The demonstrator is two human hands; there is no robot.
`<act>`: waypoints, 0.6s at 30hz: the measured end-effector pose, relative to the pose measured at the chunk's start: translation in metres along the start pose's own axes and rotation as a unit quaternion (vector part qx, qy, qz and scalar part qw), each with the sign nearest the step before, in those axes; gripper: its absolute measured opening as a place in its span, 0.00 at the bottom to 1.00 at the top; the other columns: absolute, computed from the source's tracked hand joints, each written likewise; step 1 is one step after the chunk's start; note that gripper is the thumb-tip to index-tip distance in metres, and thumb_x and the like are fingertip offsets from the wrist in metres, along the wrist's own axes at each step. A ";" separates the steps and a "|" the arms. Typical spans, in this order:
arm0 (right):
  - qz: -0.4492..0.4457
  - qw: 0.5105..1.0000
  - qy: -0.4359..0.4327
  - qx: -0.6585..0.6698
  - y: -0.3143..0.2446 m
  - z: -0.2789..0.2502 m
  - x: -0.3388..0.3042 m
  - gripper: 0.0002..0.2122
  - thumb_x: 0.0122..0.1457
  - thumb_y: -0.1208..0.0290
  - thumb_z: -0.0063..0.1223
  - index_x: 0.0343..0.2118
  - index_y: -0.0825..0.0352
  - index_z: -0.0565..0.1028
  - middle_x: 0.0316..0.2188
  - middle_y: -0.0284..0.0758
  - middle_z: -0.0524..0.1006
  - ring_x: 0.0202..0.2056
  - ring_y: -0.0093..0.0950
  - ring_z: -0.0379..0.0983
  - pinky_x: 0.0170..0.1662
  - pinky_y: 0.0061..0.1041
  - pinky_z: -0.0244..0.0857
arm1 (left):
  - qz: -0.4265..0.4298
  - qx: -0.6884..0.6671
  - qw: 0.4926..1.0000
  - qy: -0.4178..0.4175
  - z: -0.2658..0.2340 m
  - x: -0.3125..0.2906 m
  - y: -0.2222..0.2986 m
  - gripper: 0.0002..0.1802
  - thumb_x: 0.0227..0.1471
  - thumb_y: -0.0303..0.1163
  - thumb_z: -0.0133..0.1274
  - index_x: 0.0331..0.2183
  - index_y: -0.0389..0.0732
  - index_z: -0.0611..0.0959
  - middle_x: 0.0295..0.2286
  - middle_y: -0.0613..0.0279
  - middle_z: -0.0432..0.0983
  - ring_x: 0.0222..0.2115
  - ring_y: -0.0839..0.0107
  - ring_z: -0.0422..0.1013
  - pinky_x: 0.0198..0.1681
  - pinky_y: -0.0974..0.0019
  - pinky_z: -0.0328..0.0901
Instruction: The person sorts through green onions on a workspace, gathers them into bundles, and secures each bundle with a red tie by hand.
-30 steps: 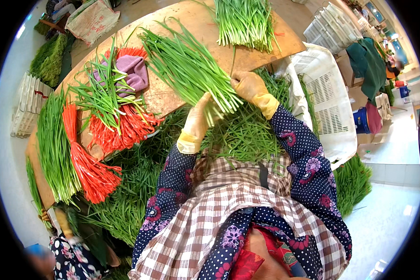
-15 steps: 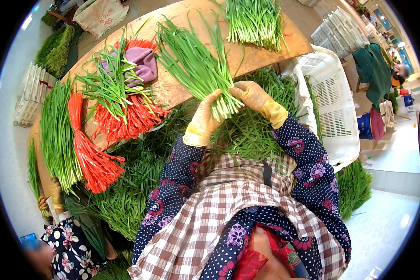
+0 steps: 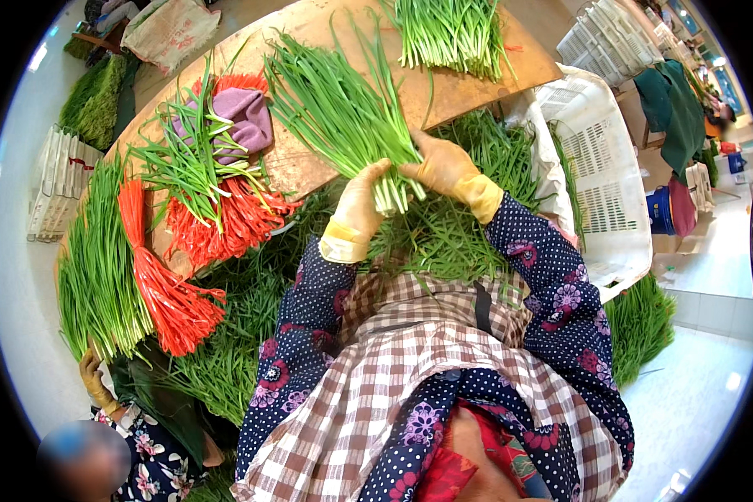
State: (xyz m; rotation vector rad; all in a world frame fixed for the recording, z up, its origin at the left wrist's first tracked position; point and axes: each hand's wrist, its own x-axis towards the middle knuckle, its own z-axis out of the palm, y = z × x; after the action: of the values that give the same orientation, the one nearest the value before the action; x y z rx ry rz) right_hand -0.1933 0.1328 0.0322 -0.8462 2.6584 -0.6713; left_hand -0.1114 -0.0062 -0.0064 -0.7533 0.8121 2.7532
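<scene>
A bunch of garlic chives [image 3: 339, 105] slants over the front edge of the wooden table, its pale cut ends toward me and its green leaves on the tabletop. My left hand [image 3: 358, 207], in a yellowish glove, grips it near the cut ends from the left. From the right my right hand [image 3: 450, 167], gloved alike, is closed round the stalks, fingers partly hidden behind them. Left of the bunch, loose chives [image 3: 192, 159] and a purple cloth [image 3: 244, 121] lie over red plastic ties [image 3: 222, 226].
Another chive bunch [image 3: 448, 38] lies at the table's [image 3: 301, 159] far right. Chives [image 3: 100, 268] and a tied red bundle [image 3: 171, 284] occupy its left end. A white crate [image 3: 598, 151] stands right; leaf trimmings [image 3: 452, 243] cover my lap. A co-worker's gloved hand [image 3: 94, 381] is lower left.
My right hand has moved slightly left and closed farther round the stalks. The bunch has shifted a little left. The co-worker's hand is now beside the left-hand chives, and their head is more in view.
</scene>
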 end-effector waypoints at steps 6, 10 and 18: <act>-0.006 0.996 0.013 0.083 0.019 -0.008 0.001 0.30 0.46 0.64 0.57 0.54 0.64 0.61 0.41 0.45 0.73 0.37 0.35 0.72 0.41 0.26 0.65 | -0.064 -0.108 0.983 -0.130 -0.025 -0.007 0.005 0.21 0.52 0.34 0.43 0.47 0.33 0.67 0.43 0.45 0.68 0.45 0.45 0.65 0.45 0.40 0.62; -0.091 0.972 0.161 -0.145 -0.006 -0.016 -0.021 0.25 0.44 0.62 0.56 0.48 0.59 0.67 0.42 0.41 0.72 0.42 0.38 0.69 0.46 0.33 0.59 | -0.060 -0.106 0.982 -0.143 -0.026 -0.009 0.008 0.20 0.53 0.34 0.42 0.46 0.34 0.68 0.43 0.45 0.68 0.44 0.45 0.66 0.45 0.39 0.62; -0.257 0.935 0.140 -0.202 -0.025 0.015 -0.028 0.04 0.44 0.67 0.51 0.23 0.60 0.74 0.45 0.33 0.71 0.53 0.31 0.60 0.59 0.39 0.40 | -0.036 -0.063 0.995 -0.064 -0.028 -0.001 0.003 0.07 0.51 0.31 0.49 0.34 0.41 0.75 0.26 0.62 0.74 0.26 0.67 0.72 0.30 0.58 0.70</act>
State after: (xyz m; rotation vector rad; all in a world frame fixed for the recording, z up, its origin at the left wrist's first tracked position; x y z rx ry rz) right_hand -0.1533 0.1268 0.0350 -1.7156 2.8925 -0.3643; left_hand -0.0991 -0.0239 -0.0250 -0.6066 0.5787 2.7755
